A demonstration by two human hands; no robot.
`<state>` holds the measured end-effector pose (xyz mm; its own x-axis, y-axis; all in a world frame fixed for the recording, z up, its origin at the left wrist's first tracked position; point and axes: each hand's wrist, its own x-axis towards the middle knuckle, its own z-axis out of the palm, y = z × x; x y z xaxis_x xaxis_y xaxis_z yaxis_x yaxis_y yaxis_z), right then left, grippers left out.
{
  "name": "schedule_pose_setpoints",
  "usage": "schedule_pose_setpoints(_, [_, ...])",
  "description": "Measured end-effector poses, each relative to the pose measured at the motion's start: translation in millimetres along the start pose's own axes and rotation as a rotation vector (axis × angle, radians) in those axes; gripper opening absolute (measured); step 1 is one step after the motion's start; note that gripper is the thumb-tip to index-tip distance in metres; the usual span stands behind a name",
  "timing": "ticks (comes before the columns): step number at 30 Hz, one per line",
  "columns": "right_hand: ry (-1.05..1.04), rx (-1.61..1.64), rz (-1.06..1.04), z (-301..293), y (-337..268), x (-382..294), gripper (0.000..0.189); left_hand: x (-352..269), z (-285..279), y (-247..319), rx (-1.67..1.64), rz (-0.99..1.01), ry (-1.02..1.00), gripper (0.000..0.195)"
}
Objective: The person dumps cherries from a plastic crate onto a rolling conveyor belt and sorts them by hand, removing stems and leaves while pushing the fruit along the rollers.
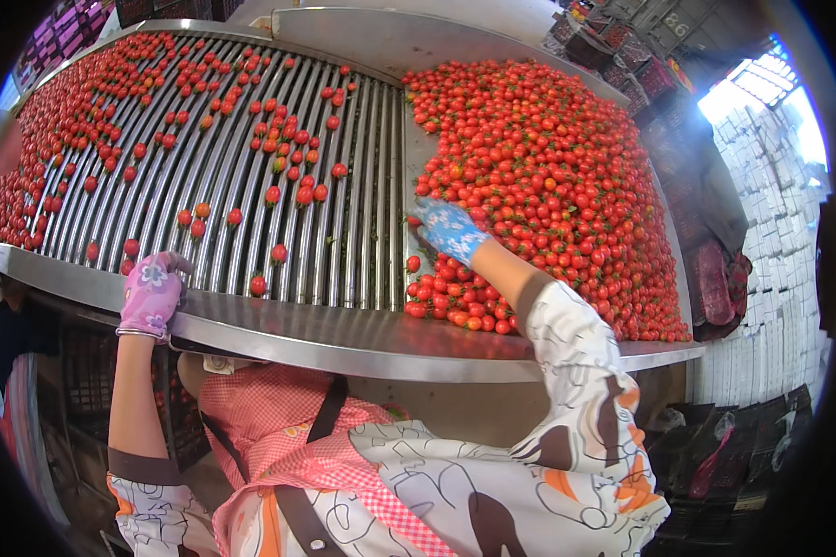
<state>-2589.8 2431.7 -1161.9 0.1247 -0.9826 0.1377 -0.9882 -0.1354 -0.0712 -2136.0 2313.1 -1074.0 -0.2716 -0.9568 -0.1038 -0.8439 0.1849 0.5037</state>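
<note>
My left hand [152, 292], in a pink flowered glove, rests at the near metal rim [251, 326] of a roller conveyor [216, 174]. Its bent fingers reach over the rollers, with a few small red tomatoes [131, 248] just beyond; whether anything lies under them is hidden. My right hand [453, 230] wears a blue flowered glove. Palm down, it lies at the left border of a large heap of cherry tomatoes [543, 167], over the metal tray [421, 150] beside the rollers. One tomato shows partly by its blurred fingertips, and a loose one [413, 263] sits just below.
Tomatoes are scattered over the rollers and massed at the far left [76, 104]. A metal side wall [362, 38] bounds the far side. Stacked crates [620, 59] and white boxes [766, 244] stand to the right. Another person's clothing [24, 411] shows at the left edge.
</note>
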Motion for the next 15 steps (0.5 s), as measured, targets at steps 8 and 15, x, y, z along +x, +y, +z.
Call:
schedule_pose_setpoints(8, [-0.129,0.364,0.079,11,-33,73,0.038,10,23,-4,-0.052,0.332,0.125,0.043])
schedule_pose_setpoints(15, [-0.257,0.941,0.071,-73,-167,99,0.051,-5,55,103,-0.517,0.438,-0.112,0.064])
